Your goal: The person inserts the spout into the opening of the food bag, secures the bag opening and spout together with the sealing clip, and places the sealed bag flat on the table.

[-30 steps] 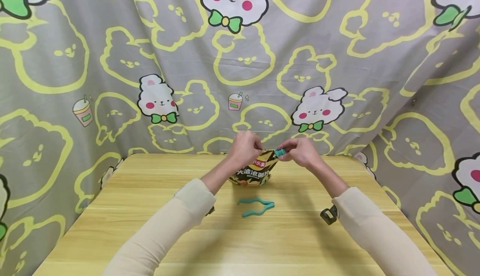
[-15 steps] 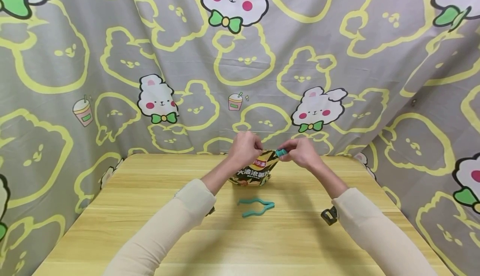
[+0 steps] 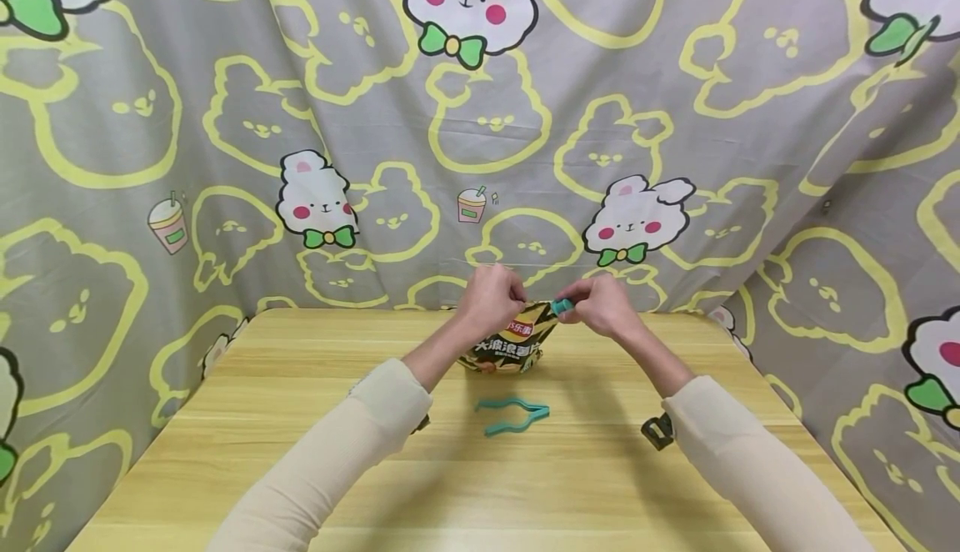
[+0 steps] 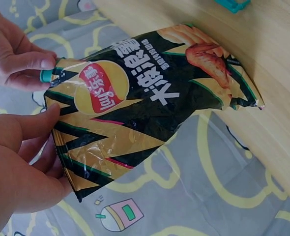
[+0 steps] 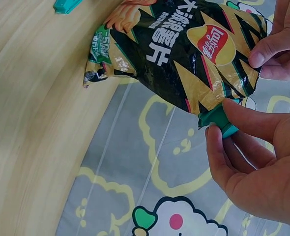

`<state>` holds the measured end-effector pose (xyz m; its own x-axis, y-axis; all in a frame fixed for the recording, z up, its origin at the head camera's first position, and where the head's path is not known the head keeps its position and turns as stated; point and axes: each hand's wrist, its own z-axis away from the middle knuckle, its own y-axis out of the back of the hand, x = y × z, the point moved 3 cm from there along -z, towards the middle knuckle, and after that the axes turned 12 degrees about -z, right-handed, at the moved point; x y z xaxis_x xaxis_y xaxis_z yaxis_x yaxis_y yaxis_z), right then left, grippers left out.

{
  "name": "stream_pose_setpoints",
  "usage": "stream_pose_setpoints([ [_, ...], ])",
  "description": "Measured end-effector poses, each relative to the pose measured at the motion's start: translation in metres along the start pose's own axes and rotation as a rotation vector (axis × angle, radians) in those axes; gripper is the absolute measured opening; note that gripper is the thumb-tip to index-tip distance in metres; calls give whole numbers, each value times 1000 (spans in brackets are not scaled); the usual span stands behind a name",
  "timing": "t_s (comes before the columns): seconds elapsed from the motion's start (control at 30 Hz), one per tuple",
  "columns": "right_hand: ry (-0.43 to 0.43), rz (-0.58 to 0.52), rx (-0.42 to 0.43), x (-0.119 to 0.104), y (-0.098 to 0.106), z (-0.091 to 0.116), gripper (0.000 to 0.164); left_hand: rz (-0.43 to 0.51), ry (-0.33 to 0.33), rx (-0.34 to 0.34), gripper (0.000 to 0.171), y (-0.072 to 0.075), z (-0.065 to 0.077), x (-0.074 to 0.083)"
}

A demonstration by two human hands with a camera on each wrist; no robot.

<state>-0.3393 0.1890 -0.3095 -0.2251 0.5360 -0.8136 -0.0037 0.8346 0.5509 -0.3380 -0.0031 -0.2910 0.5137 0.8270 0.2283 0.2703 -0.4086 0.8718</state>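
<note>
A black and gold potato chip bag (image 3: 513, 343) stands near the table's far edge, its top seal pulled up between both hands. My left hand (image 3: 489, 298) pinches that top edge, thumb on the printed front in the left wrist view. At the bag's right upper corner, my right hand (image 3: 602, 306) holds a teal bag clip (image 5: 219, 120) between thumb and fingers. The clip sits on the corner of the seal; whether it is fastened cannot be told. A second teal bag clip (image 3: 536, 409) lies spread in a V on the table in front of the bag.
The wooden table (image 3: 300, 419) reaches back to a grey curtain (image 3: 390, 135) printed with cartoon animals, which hangs close behind the bag. A small black wrist camera (image 3: 658, 432) shows at the right cuff.
</note>
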Motion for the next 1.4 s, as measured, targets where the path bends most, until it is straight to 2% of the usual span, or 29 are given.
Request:
stream_pose_setpoints([
  [0.37,-13,-49,-59,2,4,0,36,-10,-7,8,13,1,-1,0],
  [0.77,-25,-54,-66,3,4,0,40,-7,16,-6,11,1,0,-1],
  [1.07,-31,-46,-93,4,8,3,41,15,11,2,11,1,0,-2],
  [1.4,-29,14,-111,11,20,13,45,25,7,-4,9,2,0,-2],
])
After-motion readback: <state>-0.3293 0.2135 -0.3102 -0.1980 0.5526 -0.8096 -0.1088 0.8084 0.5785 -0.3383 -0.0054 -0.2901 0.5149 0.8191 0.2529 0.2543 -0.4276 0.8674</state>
